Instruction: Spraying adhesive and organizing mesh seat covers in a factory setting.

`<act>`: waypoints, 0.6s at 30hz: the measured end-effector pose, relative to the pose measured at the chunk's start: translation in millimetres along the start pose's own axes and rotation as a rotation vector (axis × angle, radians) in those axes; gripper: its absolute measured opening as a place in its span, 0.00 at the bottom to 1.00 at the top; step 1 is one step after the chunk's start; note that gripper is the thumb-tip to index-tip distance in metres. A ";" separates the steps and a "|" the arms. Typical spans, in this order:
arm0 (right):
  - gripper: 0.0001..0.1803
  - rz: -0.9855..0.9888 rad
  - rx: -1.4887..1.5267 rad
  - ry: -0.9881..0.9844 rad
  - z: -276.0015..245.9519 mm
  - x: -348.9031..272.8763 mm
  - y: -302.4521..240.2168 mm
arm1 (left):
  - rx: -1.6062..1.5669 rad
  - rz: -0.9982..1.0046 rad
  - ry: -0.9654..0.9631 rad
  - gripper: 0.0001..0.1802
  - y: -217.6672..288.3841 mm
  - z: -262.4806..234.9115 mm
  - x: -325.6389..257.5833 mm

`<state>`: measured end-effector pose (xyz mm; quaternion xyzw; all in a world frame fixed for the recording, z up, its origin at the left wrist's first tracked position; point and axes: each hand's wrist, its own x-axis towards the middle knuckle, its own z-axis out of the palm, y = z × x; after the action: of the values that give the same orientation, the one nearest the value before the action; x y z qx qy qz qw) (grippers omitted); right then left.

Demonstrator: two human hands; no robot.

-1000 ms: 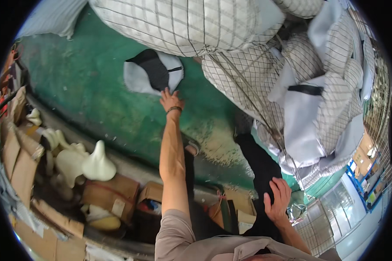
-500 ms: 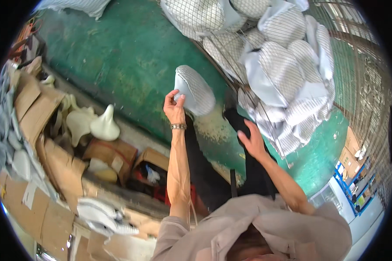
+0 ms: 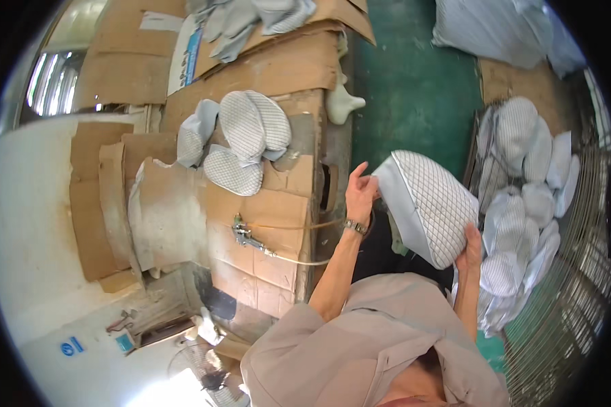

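Between my two hands is a quilted fabric cover [image 3: 431, 207], rounded and pale, with a dark diamond pattern and a plain grey band along its left side. My left hand [image 3: 363, 195] pinches the grey band at its upper left edge; a metal-banded watch is on that wrist. The lower right edge is gripped by my right hand [image 3: 470, 249], whose fingers partly go out of sight behind the cover. To my left, several similar quilted covers [image 3: 243, 127] lie on a cardboard-covered bench.
A spray gun [image 3: 246, 234] with hoses lies on the bench cardboard [image 3: 271, 271]. A pale foam piece [image 3: 343, 104] sticks out at the bench's far edge. On my right, a wire cage [image 3: 557, 285] holds many more covers [image 3: 516, 224]. A fan [image 3: 207, 370] stands at lower left.
My view has swung left onto the bench. The cover, earlier in my left hand only and over the floor, is now closer to my body, and my right hand has taken hold of it too.
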<state>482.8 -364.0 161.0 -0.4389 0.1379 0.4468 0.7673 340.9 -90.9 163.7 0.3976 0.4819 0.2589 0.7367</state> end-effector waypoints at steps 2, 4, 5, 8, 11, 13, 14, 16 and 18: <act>0.33 -0.023 -0.044 0.006 31.6 -7.6 2.8 | -0.024 0.104 0.196 0.27 -11.5 -73.3 30.3; 0.30 -0.024 -0.010 0.091 64.8 -16.7 -0.9 | -0.095 0.136 0.384 0.31 2.3 -149.9 67.0; 0.28 -0.036 -0.019 0.149 81.0 -22.9 0.8 | -0.246 0.148 0.654 0.31 13.5 -171.8 84.9; 0.27 -0.034 -0.102 0.187 120.4 -17.3 27.2 | -0.615 -0.034 0.783 0.40 51.6 -271.8 150.1; 0.26 -0.115 -0.171 0.319 129.2 -20.1 39.7 | -0.690 -0.104 0.946 0.44 76.8 -239.3 217.2; 0.25 -0.157 -0.182 0.375 142.9 -23.7 50.5 | -0.541 -0.193 1.268 0.45 89.3 -263.6 259.1; 0.25 -0.085 -0.177 0.296 166.3 -21.5 59.0 | -0.343 -0.241 1.466 0.46 91.9 -301.8 276.7; 0.21 -0.162 -0.102 0.598 166.8 -38.4 61.9 | -0.120 -0.344 1.199 0.46 65.6 -131.8 298.6; 0.20 -0.072 -0.086 0.387 173.3 -38.7 66.1 | 0.131 -0.391 0.952 0.45 24.1 12.6 260.4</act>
<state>376.5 -233.5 247.9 -0.5535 0.2480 0.3318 0.7225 457.0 117.3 55.3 0.1836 0.8442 0.2381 0.4438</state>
